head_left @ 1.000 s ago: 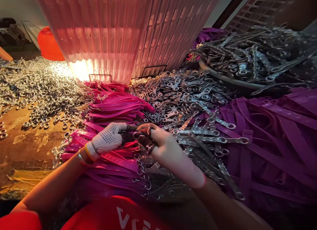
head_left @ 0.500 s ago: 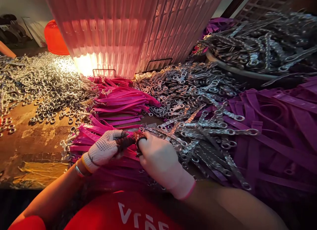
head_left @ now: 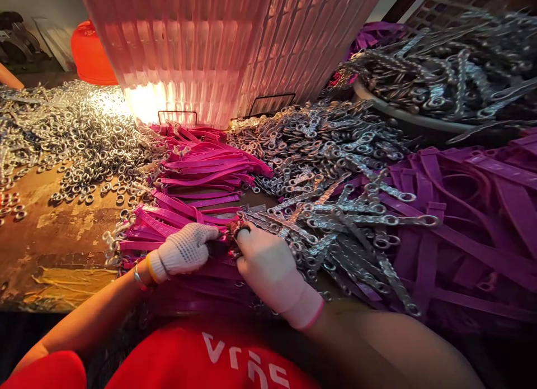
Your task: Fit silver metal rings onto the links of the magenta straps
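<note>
Both hands wear white gloves, with dark wraps on some fingers, and meet above a pile of pink straps (head_left: 201, 165). My left hand (head_left: 187, 249), in dotted knit, is closed with thumb and fingertips pinched together. Facing it, my right hand (head_left: 268, 263) is curled shut, its fingertips almost touching the left ones. A bit of pink strap (head_left: 227, 236) shows between the fingertips; the rest of it is hidden by the hands. Just right of my right hand lie twisted metal links (head_left: 348, 221) with ring ends.
Small metal rings (head_left: 100, 148) are heaped at the left under an orange lamp (head_left: 92, 53). A ribbed translucent panel (head_left: 201, 53) stands at the back. A basin (head_left: 403, 115) heaped with metal links is at the right, purple straps (head_left: 457, 221) before it.
My left hand has turned over, so its dark-wrapped fingers are now mostly hidden beneath. My right hand keeps nearly the same place and grip. The view has shifted slightly.
</note>
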The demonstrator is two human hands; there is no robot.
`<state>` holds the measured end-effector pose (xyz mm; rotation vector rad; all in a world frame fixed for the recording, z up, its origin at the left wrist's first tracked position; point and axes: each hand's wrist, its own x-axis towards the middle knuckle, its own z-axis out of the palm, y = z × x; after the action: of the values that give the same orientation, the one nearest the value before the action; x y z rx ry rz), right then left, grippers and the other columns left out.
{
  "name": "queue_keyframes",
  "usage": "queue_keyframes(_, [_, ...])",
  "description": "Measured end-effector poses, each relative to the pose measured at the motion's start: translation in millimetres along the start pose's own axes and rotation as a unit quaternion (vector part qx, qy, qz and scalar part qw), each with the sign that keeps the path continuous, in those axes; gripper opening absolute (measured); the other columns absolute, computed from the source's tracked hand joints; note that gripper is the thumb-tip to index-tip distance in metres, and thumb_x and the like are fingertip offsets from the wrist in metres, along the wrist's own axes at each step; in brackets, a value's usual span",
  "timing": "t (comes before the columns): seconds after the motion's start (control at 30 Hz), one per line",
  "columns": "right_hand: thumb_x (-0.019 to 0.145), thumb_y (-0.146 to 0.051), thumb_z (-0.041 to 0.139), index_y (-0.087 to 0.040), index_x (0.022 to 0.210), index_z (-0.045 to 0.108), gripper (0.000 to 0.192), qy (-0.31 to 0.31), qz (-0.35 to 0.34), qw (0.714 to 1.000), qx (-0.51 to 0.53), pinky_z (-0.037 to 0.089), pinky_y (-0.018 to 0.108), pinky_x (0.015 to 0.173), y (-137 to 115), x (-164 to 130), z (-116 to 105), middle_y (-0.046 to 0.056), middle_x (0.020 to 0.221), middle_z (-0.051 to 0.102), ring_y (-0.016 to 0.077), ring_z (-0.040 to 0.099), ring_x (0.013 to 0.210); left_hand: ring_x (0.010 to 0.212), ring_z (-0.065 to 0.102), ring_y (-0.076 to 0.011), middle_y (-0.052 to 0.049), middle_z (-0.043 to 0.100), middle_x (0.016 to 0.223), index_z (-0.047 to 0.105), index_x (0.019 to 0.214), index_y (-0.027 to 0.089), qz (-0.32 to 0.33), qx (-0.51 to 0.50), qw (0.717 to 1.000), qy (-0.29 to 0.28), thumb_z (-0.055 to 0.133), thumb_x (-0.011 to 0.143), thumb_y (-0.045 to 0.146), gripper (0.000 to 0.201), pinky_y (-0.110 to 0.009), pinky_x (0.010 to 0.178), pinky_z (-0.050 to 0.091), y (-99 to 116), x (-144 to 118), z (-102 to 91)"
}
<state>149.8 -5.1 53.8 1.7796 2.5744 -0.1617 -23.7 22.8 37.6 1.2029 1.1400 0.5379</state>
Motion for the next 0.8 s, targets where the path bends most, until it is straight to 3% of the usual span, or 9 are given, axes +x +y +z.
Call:
queue_keyframes(0.03, [0.075, -0.005, 0.051, -0.016, 0.088, 0.064, 0.021, -0.021, 0.009, 1.000, 0.006, 0.032, 0.032, 0.058, 0.3, 0.6, -4.8, 0.012, 0.089, 0.067, 0.0214, 0.059, 0.070, 0.055, 0.050, -0.0112, 0.001, 0.062, 0.060, 0.069, 0.073, 0.017, 0.003, 0.014, 1.000, -0.018, 0.067, 0.072, 0.014, 0.004, -0.019, 0.052, 0.036, -1.7, -0.7, 0.0])
queue_keyframes(0.1, [0.073, -0.003, 0.051, -0.016, 0.091, 0.063, 0.026, -0.068, 0.013, 0.997, 0.016, 0.034, 0.031, 0.060, 1.6, 1.2, -12.5, 0.012, 0.088, 0.068, 0.0224, 0.062, 0.074, 0.045, 0.043, -0.0091, 0.002, 0.056, 0.052, 0.066, 0.078, 0.016, 0.000, 0.023, 0.999, -0.036, 0.062, 0.083, 0.031, 0.016, -0.019, 0.045, 0.031, -3.5, -3.3, 0.3])
queue_keyframes(0.17, [0.072, -0.001, 0.049, -0.017, 0.089, 0.062, 0.027, -0.103, 0.022, 0.994, 0.020, 0.032, 0.030, 0.060, 3.2, 1.0, -15.2, 0.010, 0.083, 0.069, 0.0220, 0.063, 0.073, 0.041, 0.040, -0.0080, 0.003, 0.052, 0.049, 0.064, 0.078, 0.015, -0.010, 0.011, 0.999, -0.028, 0.061, 0.086, 0.042, 0.028, -0.019, 0.042, 0.028, -3.5, -6.5, 1.9])
queue_keyframes(0.23, [0.071, -0.001, 0.047, -0.018, 0.085, 0.062, 0.026, -0.100, 0.029, 0.994, 0.020, 0.029, 0.030, 0.058, 4.6, -0.3, -12.2, 0.009, 0.077, 0.069, 0.0212, 0.063, 0.071, 0.041, 0.041, -0.0074, 0.003, 0.052, 0.049, 0.062, 0.076, 0.015, -0.003, 0.017, 1.000, -0.024, 0.062, 0.086, 0.045, 0.031, -0.019, 0.042, 0.029, -3.5, -9.3, 4.9])
queue_keyframes(0.43, [0.066, -0.005, 0.049, -0.017, 0.075, 0.060, 0.019, -0.025, -0.059, 0.998, 0.016, 0.023, 0.032, 0.055, 6.2, -9.0, 9.2, 0.009, 0.067, 0.068, 0.0197, 0.059, 0.060, 0.048, 0.043, -0.0078, 0.002, 0.053, 0.056, 0.062, 0.075, 0.015, 0.032, 0.041, 0.998, -0.022, 0.059, 0.087, 0.033, 0.022, -0.018, 0.046, 0.033, -11.6, -11.6, 13.6])
queue_keyframes(0.57, [0.068, -0.006, 0.050, -0.018, 0.073, 0.059, 0.016, 0.006, -0.091, 0.996, -0.014, 0.016, 0.034, 0.054, 4.3, -15.7, 14.9, 0.007, 0.061, 0.065, 0.0187, 0.057, 0.056, 0.052, 0.047, -0.0099, 0.000, 0.060, 0.063, 0.067, 0.077, 0.014, 0.048, 0.079, 0.993, -0.071, 0.054, 0.086, 0.025, 0.019, -0.019, 0.049, 0.037, -8.6, -7.4, 8.9])
queue_keyframes(0.7, [0.070, -0.005, 0.047, -0.019, 0.067, 0.055, 0.017, 0.105, -0.124, 0.986, -0.038, 0.014, 0.034, 0.053, 15.1, -27.2, 9.5, 0.004, 0.053, 0.059, 0.0161, 0.049, 0.048, 0.071, 0.059, -0.0154, -0.004, 0.071, 0.081, 0.074, 0.086, 0.016, 0.141, 0.227, 0.954, -0.137, 0.056, 0.083, 0.017, 0.019, -0.022, 0.067, 0.046, 8.8, 2.4, -19.5])
queue_keyframes(0.8, [0.067, -0.005, 0.044, -0.019, 0.066, 0.055, 0.018, 0.213, -0.108, 0.970, -0.036, 0.016, 0.034, 0.053, 35.0, -41.1, 3.1, 0.002, 0.049, 0.053, 0.0151, 0.042, 0.043, 0.075, 0.061, -0.0161, -0.004, 0.072, 0.084, 0.075, 0.094, 0.018, 0.168, 0.342, 0.919, -0.099, 0.058, 0.084, 0.020, 0.020, -0.023, 0.072, 0.047, 25.2, 5.3, -52.7])
